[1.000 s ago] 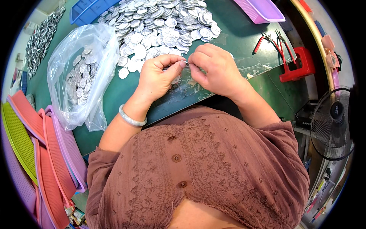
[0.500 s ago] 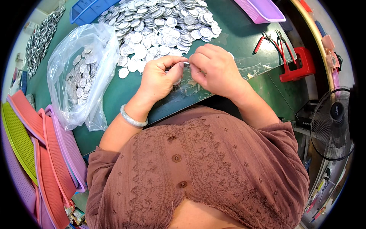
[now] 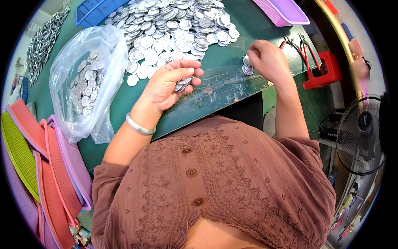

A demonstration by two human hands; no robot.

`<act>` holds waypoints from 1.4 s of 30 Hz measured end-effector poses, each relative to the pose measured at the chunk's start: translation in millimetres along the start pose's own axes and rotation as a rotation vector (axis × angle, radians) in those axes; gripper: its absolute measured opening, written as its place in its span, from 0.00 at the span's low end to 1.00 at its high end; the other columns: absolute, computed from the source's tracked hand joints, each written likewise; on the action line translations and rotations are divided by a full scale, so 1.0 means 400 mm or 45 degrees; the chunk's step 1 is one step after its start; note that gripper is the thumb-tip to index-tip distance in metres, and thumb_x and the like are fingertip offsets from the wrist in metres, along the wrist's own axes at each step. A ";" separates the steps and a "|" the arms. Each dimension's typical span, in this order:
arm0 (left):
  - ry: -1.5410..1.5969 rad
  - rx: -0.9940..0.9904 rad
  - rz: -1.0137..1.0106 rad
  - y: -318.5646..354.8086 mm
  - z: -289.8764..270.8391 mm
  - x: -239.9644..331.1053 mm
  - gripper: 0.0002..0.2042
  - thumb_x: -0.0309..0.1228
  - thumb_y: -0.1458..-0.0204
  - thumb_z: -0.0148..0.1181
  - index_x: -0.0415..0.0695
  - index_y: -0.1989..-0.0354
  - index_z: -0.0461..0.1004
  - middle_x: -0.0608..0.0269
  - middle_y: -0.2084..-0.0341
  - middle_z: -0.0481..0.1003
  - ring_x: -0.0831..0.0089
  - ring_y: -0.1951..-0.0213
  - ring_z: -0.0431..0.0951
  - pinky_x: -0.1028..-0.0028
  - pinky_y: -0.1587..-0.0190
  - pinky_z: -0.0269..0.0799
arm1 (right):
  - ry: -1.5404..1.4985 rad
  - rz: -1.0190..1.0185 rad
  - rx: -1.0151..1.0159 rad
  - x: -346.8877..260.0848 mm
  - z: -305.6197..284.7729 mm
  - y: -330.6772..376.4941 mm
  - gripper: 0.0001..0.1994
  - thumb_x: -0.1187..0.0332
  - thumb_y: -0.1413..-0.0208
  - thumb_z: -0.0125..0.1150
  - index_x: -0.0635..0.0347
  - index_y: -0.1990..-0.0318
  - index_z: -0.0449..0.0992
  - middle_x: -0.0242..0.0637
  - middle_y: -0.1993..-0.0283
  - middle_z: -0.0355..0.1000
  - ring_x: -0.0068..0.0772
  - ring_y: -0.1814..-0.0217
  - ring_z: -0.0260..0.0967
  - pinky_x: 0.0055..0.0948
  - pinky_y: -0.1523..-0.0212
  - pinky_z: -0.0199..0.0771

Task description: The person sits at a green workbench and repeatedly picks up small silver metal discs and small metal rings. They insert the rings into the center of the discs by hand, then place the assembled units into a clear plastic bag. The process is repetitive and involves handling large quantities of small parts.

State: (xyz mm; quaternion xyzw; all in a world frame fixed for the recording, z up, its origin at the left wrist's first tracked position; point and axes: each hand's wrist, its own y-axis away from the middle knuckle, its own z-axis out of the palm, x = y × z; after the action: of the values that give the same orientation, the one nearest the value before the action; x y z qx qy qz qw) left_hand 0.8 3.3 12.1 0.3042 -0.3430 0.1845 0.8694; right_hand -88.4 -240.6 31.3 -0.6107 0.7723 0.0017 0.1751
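My left hand (image 3: 172, 81) is half closed, palm turned inward, around several coin-like silver charms (image 3: 182, 85) that show below its thumb. To the right, my right hand (image 3: 269, 60) is bent over a small cluster of the same charms (image 3: 247, 69) near the table edge. Its fingers curl together and its fingertips meet the upper charms; what they pinch, if anything, is hidden. A large heap of silver charms (image 3: 174, 31) spreads over the green table (image 3: 219, 81) beyond both hands. Left of my left hand, a clear plastic bag (image 3: 112, 79) holds more charms (image 3: 89, 83).
Red-handled pliers (image 3: 304, 52) lean by a red holder (image 3: 325, 70) at the right. Behind are a blue basket (image 3: 93, 12) and a purple basket (image 3: 286, 14). Stacked colored baskets (image 3: 54, 162) stand at the left, a heap of metal pieces (image 3: 45, 45) far left, a black fan (image 3: 362, 133) right.
My hands have come apart. The right moved right to the small cluster of charms; the left stayed near its place, turned slightly, and now shows the charms in its palm.
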 end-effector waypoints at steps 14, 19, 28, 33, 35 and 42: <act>0.044 -0.043 0.034 -0.011 -0.025 0.004 0.10 0.25 0.52 0.52 0.36 0.61 0.69 0.66 0.78 0.68 0.81 0.77 0.68 0.85 0.80 0.62 | -0.137 -0.445 0.059 -0.150 0.120 -0.099 0.10 0.63 0.58 0.59 0.59 0.73 0.72 0.38 0.69 0.66 0.42 0.63 0.67 0.35 0.64 0.68; 0.021 0.004 0.037 -0.007 -0.017 0.005 0.10 0.27 0.51 0.52 0.37 0.61 0.69 0.66 0.78 0.68 0.81 0.77 0.67 0.86 0.81 0.60 | -0.359 -0.519 -0.062 -0.144 0.103 -0.079 0.05 0.70 0.59 0.58 0.59 0.72 0.72 0.38 0.69 0.66 0.42 0.64 0.66 0.35 0.65 0.67; -0.122 0.075 0.032 -0.003 -0.008 0.004 0.09 0.27 0.50 0.50 0.38 0.62 0.69 0.68 0.79 0.67 0.82 0.78 0.65 0.86 0.81 0.58 | -0.493 -0.516 -0.003 -0.100 0.068 -0.050 0.06 0.78 0.58 0.53 0.63 0.70 0.72 0.39 0.73 0.68 0.37 0.70 0.67 0.28 0.68 0.67; -0.137 0.075 0.054 -0.006 -0.012 0.003 0.08 0.27 0.50 0.50 0.38 0.62 0.70 0.68 0.79 0.68 0.83 0.79 0.66 0.87 0.82 0.58 | -0.359 -0.395 -0.014 -0.079 0.080 -0.063 0.08 0.76 0.56 0.53 0.64 0.66 0.72 0.41 0.71 0.68 0.37 0.69 0.67 0.30 0.67 0.66; -0.141 0.076 0.060 -0.006 -0.012 0.003 0.08 0.27 0.50 0.50 0.38 0.62 0.70 0.68 0.80 0.68 0.83 0.79 0.66 0.87 0.82 0.59 | -0.373 -0.456 -0.107 -0.076 0.083 -0.060 0.08 0.76 0.57 0.54 0.63 0.66 0.72 0.40 0.71 0.68 0.36 0.68 0.67 0.29 0.67 0.66; -0.144 0.090 0.085 -0.006 -0.014 0.001 0.09 0.26 0.50 0.49 0.38 0.61 0.69 0.68 0.80 0.67 0.83 0.79 0.66 0.86 0.82 0.60 | -0.457 -0.497 -0.278 -0.115 0.072 -0.037 0.13 0.71 0.60 0.59 0.60 0.63 0.71 0.39 0.68 0.66 0.39 0.65 0.65 0.31 0.64 0.66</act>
State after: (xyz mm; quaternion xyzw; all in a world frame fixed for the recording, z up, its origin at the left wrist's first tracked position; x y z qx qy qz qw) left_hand 5.3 5.3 8.1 0.3331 -0.3949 0.2077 0.8306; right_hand -58.0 -194.9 19.9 -0.7531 0.5919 0.1591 0.2392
